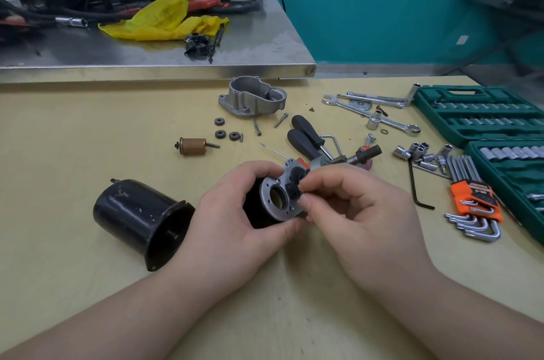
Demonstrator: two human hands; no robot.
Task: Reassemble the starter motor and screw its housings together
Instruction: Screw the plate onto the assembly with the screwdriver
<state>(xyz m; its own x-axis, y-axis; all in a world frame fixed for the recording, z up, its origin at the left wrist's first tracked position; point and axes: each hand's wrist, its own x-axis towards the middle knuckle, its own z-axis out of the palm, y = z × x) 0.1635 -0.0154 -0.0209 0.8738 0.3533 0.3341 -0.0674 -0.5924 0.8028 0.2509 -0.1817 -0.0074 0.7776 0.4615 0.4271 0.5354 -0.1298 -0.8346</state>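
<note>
Left hand point(235, 212) wraps round a black motor section with a silver end plate point(275, 197), lifted just above the near middle of the counter point(73, 130) — fingers clamped on the black body. Right hand point(353, 206) pinches a small black part point(295, 187) against the plate's face. The assembly looks rigid metal and fairly hefty, smooth on its sides, so the body is the sound place to hold; the small piece likely drops easily. What that piece is — fingers hide it. The black cylindrical housing point(138, 218) lies open-mouthed at left, its interior dark.
</note>
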